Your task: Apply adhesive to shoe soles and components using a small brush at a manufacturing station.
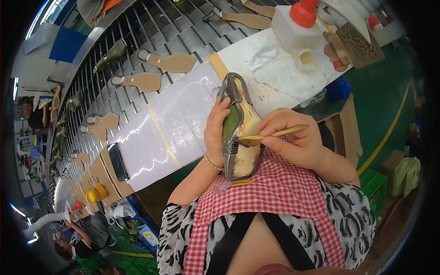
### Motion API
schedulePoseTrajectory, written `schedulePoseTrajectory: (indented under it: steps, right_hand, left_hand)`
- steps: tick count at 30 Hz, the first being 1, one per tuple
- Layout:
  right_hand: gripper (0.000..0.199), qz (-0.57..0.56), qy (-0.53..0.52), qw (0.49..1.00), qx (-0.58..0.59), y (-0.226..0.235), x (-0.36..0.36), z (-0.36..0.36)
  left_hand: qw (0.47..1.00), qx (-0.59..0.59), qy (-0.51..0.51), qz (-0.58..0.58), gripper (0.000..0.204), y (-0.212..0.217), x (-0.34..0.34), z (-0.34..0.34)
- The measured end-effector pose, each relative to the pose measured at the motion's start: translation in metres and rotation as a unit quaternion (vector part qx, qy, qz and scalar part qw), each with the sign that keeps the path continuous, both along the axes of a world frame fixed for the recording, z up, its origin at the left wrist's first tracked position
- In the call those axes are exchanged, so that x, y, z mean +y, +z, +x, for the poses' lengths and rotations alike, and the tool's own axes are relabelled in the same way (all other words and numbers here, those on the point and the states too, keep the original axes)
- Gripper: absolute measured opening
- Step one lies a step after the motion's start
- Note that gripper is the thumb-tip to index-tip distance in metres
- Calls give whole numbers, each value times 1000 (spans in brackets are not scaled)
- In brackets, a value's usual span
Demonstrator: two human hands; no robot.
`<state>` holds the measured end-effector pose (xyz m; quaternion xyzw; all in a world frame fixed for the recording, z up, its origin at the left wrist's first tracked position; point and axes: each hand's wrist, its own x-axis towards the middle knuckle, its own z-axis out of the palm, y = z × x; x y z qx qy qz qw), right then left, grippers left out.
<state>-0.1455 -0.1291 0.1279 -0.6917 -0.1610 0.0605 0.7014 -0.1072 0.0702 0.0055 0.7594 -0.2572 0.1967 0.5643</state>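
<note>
My left hand (213, 130) is wrapped along the left side of a shoe on a green last (247, 119), holding it sole up in front of my apron. Dark straps fold over the pale underside, and a band of woven or studded strap crosses it near the toe. A slim wooden-handled brush (251, 137) is pinched in my right hand (300, 142). Its dark tip touches the underside beside that band. The fingertips of my left hand rest near the heel end.
A slatted conveyor (169, 39) beyond the bench carries several tan soles (145, 82) and green lasts (110, 56). On the bench stand a white bottle with a red cap (297, 27) and a bristled block (360, 43). A phone (118, 161) lies left; another person (87, 236) sits lower left.
</note>
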Motion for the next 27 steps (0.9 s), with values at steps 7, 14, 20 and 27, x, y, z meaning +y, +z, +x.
schedulePoseTrajectory:
  steps: [7, 14, 20, 27]
  right_hand:
    - [11, -43, 14, 994, -102, 4, 5, 0]
    - [9, -14, -5, 999, -34, 8, 4, 2]
    - [8, -86, -11, 985, -150, 9, 9, 0]
    - [9, -83, -56, 985, -140, 8, 9, 5]
  left_hand:
    - [1000, 4, 17, 16, 47, -1, -1, 3]
    - [1000, 21, 12, -4, 51, 7, -3, 0]
    - [999, 38, 6, -4, 55, -1, 4, 0]
    - [1000, 26, 6, -5, 54, 9, 0, 0]
